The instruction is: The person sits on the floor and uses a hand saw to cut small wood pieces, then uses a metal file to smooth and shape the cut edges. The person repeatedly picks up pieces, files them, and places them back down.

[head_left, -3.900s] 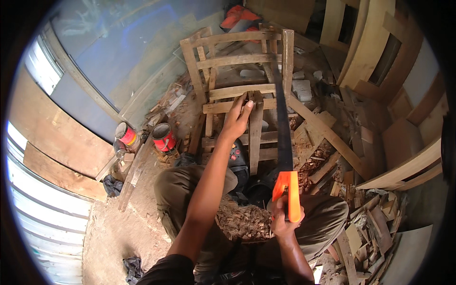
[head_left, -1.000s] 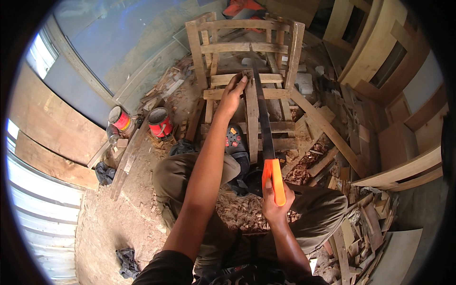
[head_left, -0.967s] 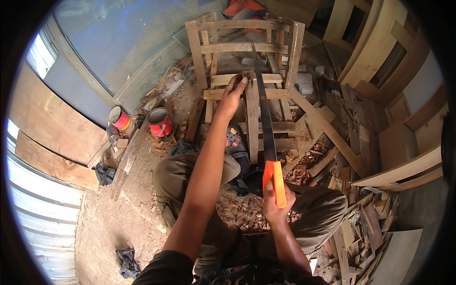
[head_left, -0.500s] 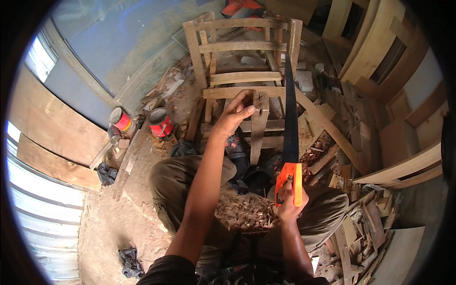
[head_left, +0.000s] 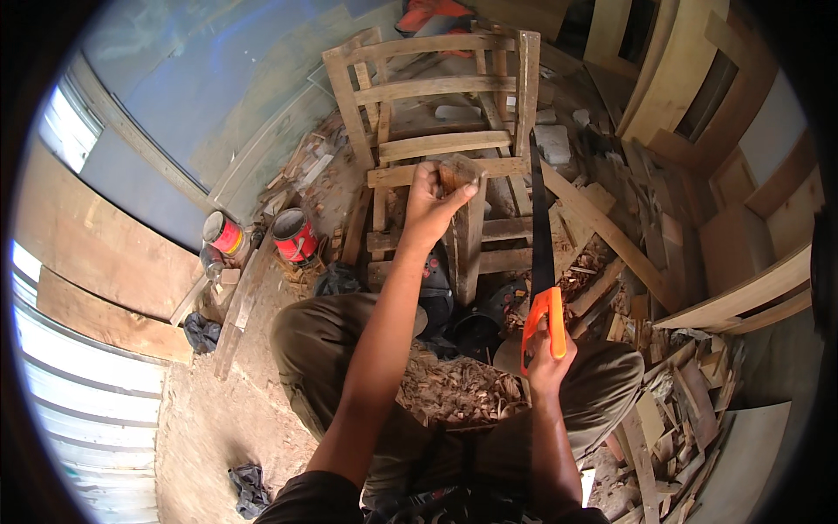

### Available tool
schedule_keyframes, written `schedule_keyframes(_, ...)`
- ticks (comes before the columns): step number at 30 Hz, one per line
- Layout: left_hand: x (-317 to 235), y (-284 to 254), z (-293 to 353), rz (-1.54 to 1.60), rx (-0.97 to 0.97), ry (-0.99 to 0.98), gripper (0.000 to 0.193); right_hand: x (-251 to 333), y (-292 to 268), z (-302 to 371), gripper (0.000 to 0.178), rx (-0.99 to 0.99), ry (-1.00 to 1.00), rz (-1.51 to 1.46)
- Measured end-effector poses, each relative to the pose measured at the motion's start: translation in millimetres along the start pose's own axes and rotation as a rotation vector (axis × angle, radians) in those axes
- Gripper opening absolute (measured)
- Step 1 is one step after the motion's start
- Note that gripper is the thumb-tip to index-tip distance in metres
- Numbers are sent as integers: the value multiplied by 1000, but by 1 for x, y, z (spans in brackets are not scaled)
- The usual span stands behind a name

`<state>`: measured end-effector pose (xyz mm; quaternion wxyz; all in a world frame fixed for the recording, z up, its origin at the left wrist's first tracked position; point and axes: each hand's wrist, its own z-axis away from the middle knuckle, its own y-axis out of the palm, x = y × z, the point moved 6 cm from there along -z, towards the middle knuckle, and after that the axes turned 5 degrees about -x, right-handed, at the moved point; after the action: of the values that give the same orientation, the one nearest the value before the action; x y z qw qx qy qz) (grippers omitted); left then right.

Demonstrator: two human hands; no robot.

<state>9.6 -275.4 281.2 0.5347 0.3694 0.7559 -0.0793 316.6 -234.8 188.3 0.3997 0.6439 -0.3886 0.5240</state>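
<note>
My left hand (head_left: 434, 205) is closed around the upper end of a short wooden post (head_left: 469, 240), thumb across its top. The post stands roughly upright between my knees; its lower end is near my dark shoes. My right hand (head_left: 547, 356) grips the orange handle (head_left: 550, 319) of a hand saw. Its long dark blade (head_left: 542, 223) points away from me, to the right of the post and apart from it. Beyond the post stands a wooden frame (head_left: 448, 86) with several slats, like a chair or bench back.
Two red paint cans (head_left: 294, 236) stand on the left beside scrap wood. Offcuts (head_left: 690, 406) are heaped at the right, and wood shavings (head_left: 458, 389) lie between my legs. Large wooden panels (head_left: 681, 79) lean at the far right. A black plastic bag (head_left: 249, 489) lies at lower left.
The post has been turned and tilted, so its side now shows more, with my left hand wrapped further over its top. The saw has shifted slightly right and down, its handle turned more edge-on.
</note>
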Motion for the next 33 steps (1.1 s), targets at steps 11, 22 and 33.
schedule_keyframes(11, -2, -17, -20, -272, -425, 142, 45, -71, -74, -129, 25, -79, -139, 528)
schedule_keyframes(22, 36, 18, -16, -306, -14, 81, 42, -234, -111, -128, 42, -114, -29, 965)
schedule_keyframes(33, 31, 60, -10, -469, -163, 79, 47, -269, -146, -153, 30, -158, 277, 1244)
